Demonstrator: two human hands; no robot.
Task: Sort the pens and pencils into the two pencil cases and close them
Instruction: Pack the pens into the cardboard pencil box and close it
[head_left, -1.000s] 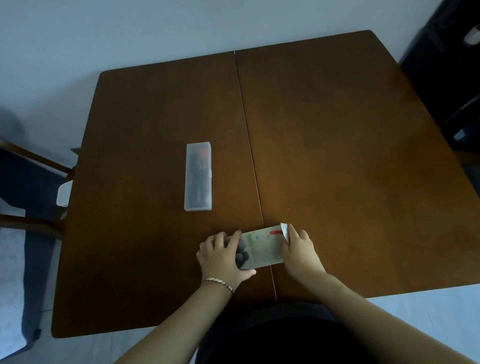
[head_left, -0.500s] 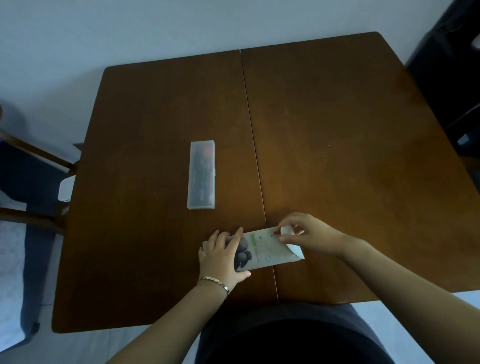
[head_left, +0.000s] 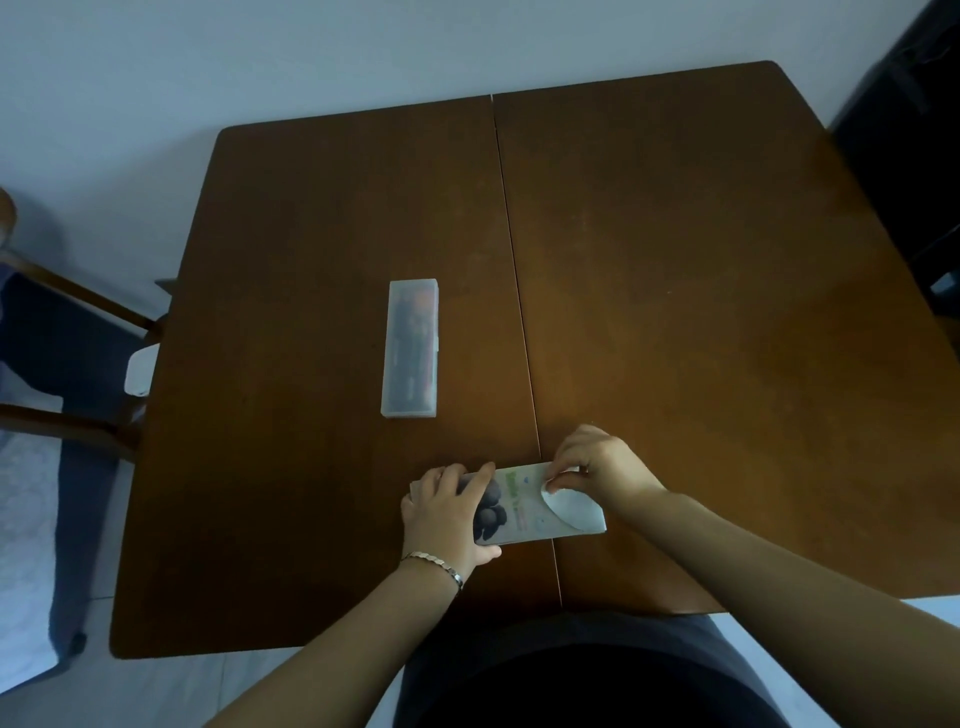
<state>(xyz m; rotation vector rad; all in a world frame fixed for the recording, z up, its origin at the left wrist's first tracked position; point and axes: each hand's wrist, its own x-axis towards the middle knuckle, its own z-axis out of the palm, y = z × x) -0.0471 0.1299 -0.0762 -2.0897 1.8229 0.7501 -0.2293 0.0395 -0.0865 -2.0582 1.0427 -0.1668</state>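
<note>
On my feed the bench (head_left: 675, 312) is smooth, faintly glossy wood, clear case (head_left: 410, 348) frosted plastic, printed case (head_left: 524, 506) matt card, bracelet (head_left: 436, 564) shiny metal.

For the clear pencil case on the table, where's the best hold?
Probably across its narrow width near the middle, coming from above: the clear pencil case lies flat, long axis pointing away from the person, both long sides free on the table.

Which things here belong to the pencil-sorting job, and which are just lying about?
Job: clear pencil case; printed pencil case; left hand gripping it; right hand pinching its flap.
Lying about: wooden chair; small white object by the table.
</note>
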